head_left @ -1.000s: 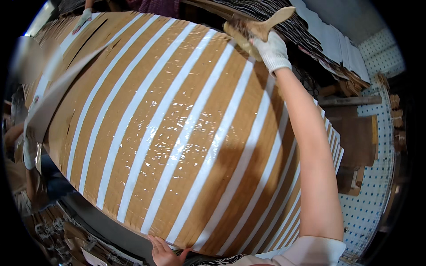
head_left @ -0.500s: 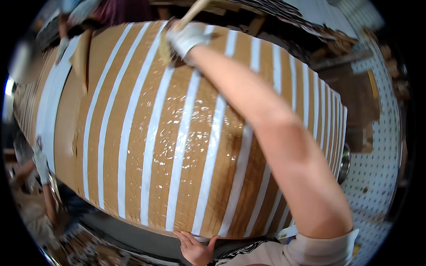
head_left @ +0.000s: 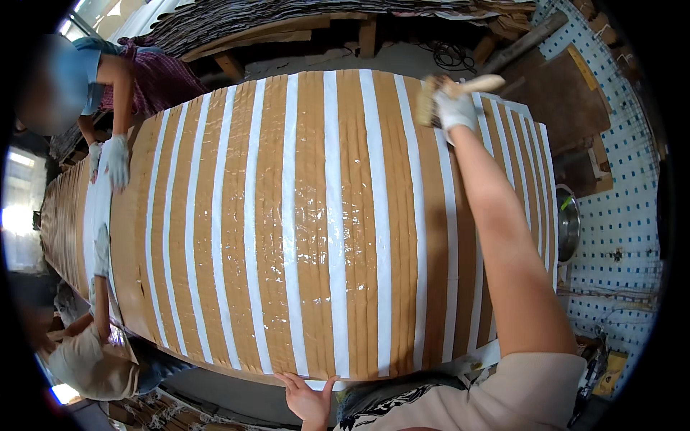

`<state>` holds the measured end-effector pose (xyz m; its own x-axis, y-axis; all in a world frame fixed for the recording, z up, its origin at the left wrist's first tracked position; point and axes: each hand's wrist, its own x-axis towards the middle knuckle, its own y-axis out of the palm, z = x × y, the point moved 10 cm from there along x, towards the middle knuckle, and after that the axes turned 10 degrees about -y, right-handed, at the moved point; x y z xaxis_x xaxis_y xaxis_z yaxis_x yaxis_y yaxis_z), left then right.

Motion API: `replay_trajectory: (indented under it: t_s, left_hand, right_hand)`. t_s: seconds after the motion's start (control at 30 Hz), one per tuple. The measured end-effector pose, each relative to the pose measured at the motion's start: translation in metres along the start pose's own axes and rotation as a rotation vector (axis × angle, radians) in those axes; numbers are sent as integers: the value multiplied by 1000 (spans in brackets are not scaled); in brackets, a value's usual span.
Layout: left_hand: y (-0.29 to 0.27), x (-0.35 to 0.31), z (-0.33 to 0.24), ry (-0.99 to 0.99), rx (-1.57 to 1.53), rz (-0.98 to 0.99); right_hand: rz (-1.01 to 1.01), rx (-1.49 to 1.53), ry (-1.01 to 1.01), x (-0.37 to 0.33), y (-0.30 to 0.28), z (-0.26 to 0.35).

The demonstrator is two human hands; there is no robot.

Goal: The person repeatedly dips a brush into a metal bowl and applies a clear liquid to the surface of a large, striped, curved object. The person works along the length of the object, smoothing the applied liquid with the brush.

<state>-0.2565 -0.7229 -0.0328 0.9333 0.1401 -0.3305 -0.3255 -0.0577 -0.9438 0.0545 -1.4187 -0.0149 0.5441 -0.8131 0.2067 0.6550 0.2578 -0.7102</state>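
In my gloved right hand [head_left: 458, 112] is a wide brush with a pale wooden handle [head_left: 483, 84]. Its bristles rest at the far edge of a large brown sheet, right of the middle. The long work surface is covered with brown sheets [head_left: 309, 215] separated by white strips [head_left: 335, 215]; a wet gloss shows over the middle. My bare left hand [head_left: 307, 401] lies at the near edge, fingertips on the border of the sheets, thumb spread away from the fingers.
Two co-workers stand at the left end; one's gloved hand [head_left: 117, 161] and the other's gloved hand [head_left: 101, 248] touch the white band there. A metal bowl [head_left: 568, 223] sits beyond the right end. Stacked sheets [head_left: 273, 25] lie on a bench at the back.
My right hand has carried the brush rightward along the far edge. A brown sheet that stood lifted at the left now lies flat. My left hand stays at the near edge.
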Motion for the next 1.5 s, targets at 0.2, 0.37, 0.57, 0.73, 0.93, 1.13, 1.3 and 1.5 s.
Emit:
replay_trajectory:
  t_s: [0.2,0.37,0.57,0.73,0.93,1.13,1.3,1.5]
  left_hand:
    - [0,-1,-3,36,50,-69]
    - [2,-8,5,-29,-7,-20]
    - [-6,-3,-8,-5,-53,3]
    - [-4,-10,0,-41,-57,-73]
    - [-4,-1,-6,-34,67,1]
    - [-3,2,3,-61,-27,31]
    - [-2,-5,4,-17,22,-83]
    - [-6,-4,-2,-86,-66,30]
  right_hand:
    - [-60,-5,13,7,-34,26]
    - [468,437,-258,-139,106,270]
    - [579,34,-642,-284,187,390]
    - [599,275,-339,-246,126,295]
    - [96,388,42,-146,-24,35]
    - [-104,56,188,-140,-118,-116]
    - [11,206,-82,-154,-59,58]
    - [497,206,-528,-319,106,328]
